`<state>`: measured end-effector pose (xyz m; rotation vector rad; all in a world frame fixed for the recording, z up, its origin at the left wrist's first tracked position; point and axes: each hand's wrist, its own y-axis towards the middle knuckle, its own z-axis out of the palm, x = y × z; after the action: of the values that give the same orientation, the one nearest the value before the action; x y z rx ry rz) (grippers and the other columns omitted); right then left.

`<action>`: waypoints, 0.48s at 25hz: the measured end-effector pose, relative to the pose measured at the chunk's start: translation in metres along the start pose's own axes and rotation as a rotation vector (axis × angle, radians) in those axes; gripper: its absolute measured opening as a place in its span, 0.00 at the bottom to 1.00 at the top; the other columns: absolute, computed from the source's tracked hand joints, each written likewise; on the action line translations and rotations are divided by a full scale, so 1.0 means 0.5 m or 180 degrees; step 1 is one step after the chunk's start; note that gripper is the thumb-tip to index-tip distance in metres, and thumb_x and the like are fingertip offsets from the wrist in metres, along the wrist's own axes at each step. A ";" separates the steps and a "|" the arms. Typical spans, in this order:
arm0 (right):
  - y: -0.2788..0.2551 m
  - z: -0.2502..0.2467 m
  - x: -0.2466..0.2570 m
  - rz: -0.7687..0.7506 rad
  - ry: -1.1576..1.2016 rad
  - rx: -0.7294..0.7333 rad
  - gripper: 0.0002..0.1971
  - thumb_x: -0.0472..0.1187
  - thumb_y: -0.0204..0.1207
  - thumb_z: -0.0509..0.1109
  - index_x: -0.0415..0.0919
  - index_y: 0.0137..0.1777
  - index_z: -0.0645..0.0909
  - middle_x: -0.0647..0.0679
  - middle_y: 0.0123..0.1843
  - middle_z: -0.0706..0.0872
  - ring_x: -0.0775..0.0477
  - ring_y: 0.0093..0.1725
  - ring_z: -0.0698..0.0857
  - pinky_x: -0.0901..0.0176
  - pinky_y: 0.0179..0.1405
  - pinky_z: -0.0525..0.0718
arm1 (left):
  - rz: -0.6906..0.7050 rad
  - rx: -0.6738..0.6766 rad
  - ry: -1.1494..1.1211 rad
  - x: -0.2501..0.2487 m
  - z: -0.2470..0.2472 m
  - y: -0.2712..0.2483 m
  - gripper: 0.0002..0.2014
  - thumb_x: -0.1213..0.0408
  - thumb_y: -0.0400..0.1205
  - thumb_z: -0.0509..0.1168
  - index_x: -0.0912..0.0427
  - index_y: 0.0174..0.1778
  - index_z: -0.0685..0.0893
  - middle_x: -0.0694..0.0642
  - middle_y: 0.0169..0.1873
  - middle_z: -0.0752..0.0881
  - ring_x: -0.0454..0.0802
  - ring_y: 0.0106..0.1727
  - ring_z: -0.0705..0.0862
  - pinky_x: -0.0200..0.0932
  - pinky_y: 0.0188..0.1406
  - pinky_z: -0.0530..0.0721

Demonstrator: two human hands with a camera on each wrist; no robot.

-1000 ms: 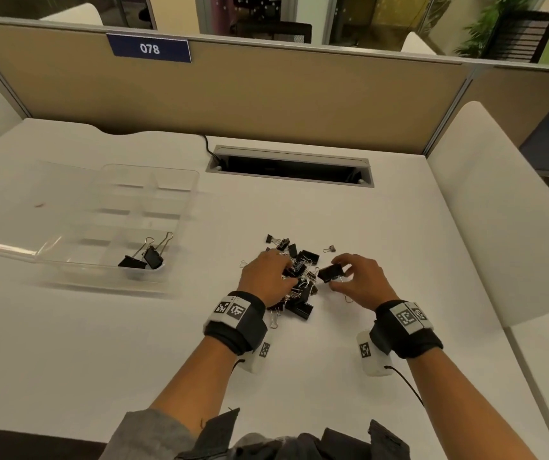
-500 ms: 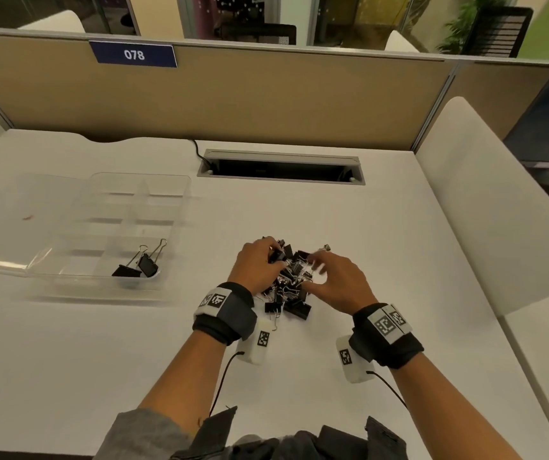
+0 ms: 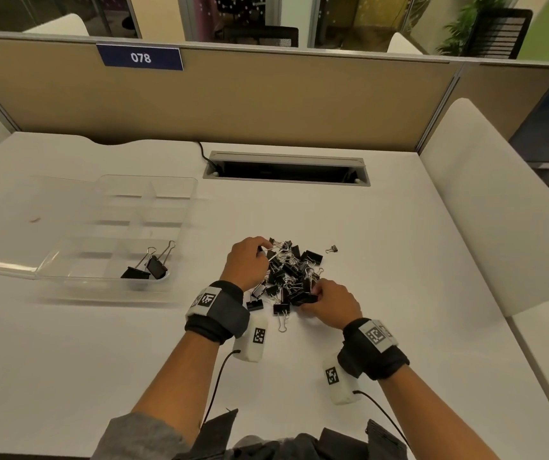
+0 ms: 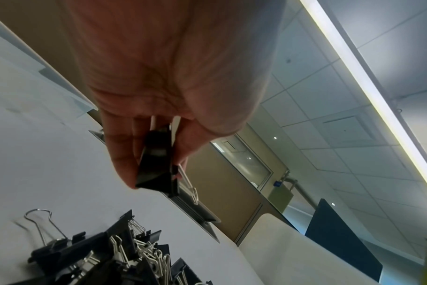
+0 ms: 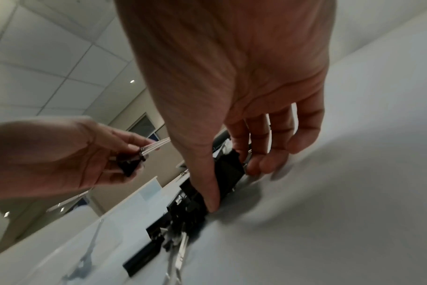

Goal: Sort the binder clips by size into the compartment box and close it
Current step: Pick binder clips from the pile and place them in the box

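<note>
A pile of black binder clips point(image 3: 291, 275) lies on the white desk point(image 3: 382, 293) in front of me. My left hand point(image 3: 250, 260) is at the pile's left edge and pinches a large black clip point(image 4: 156, 165) between thumb and fingers, lifted off the desk. My right hand point(image 3: 328, 302) is at the pile's near right and grips another large black clip point(image 5: 228, 171) low against the desk. The clear compartment box point(image 3: 117, 224) stands open at the left, with two large clips point(image 3: 148, 268) in its near right compartment.
The box's clear lid point(image 3: 17, 227) lies flat to the left of the box. A small clip point(image 3: 332, 249) sits apart at the pile's far right. A cable slot point(image 3: 286, 167) is at the desk's back, before a tan partition point(image 3: 266, 94). A white divider point(image 3: 485, 200) borders the right.
My left hand has taken a large clip from the pile and raised it. My right hand has drawn back to the pile's near side and closed on another clip.
</note>
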<state>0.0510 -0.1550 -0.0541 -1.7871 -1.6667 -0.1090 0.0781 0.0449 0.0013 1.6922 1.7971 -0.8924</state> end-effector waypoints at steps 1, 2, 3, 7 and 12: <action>0.004 -0.002 -0.003 -0.0014 0.0246 0.0057 0.21 0.54 0.66 0.80 0.45 0.50 0.75 0.49 0.47 0.82 0.49 0.42 0.79 0.61 0.34 0.72 | -0.0038 -0.0001 -0.0037 0.001 -0.004 0.000 0.16 0.75 0.82 0.54 0.59 0.57 0.85 0.60 0.52 0.86 0.56 0.43 0.83 0.49 0.50 0.81; 0.005 -0.007 -0.004 -0.0027 0.0576 0.0131 0.22 0.51 0.66 0.81 0.43 0.52 0.76 0.47 0.48 0.83 0.49 0.41 0.80 0.60 0.35 0.76 | -0.0073 0.0015 -0.0101 0.002 -0.008 0.000 0.17 0.76 0.81 0.53 0.59 0.56 0.85 0.62 0.51 0.86 0.58 0.45 0.84 0.50 0.51 0.82; 0.006 -0.011 -0.003 0.0000 0.0936 0.0226 0.23 0.49 0.66 0.82 0.39 0.53 0.76 0.43 0.49 0.86 0.48 0.39 0.82 0.61 0.35 0.79 | -0.0110 0.0048 -0.0163 0.004 -0.012 0.000 0.18 0.77 0.80 0.53 0.60 0.56 0.85 0.64 0.51 0.86 0.60 0.46 0.86 0.50 0.50 0.83; 0.009 -0.016 0.008 0.0133 0.1406 0.0184 0.15 0.51 0.74 0.76 0.42 0.43 0.78 0.42 0.44 0.90 0.47 0.33 0.87 0.64 0.27 0.80 | -0.0278 0.0151 -0.0260 0.004 -0.014 -0.004 0.17 0.75 0.83 0.51 0.67 0.55 0.86 0.56 0.31 0.80 0.49 0.27 0.79 0.38 0.33 0.82; 0.028 -0.009 0.003 0.0060 0.1012 -0.0196 0.10 0.48 0.77 0.72 0.42 0.39 0.83 0.46 0.42 0.87 0.42 0.46 0.86 0.48 0.54 0.85 | -0.0489 0.0239 -0.0655 0.016 -0.007 -0.002 0.11 0.65 0.84 0.62 0.69 0.44 0.84 0.61 0.40 0.83 0.44 0.27 0.82 0.56 0.49 0.90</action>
<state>0.0657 -0.1554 -0.0559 -1.7259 -1.4320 -0.4181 0.0766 0.0527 -0.0024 1.4612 1.7904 -1.1681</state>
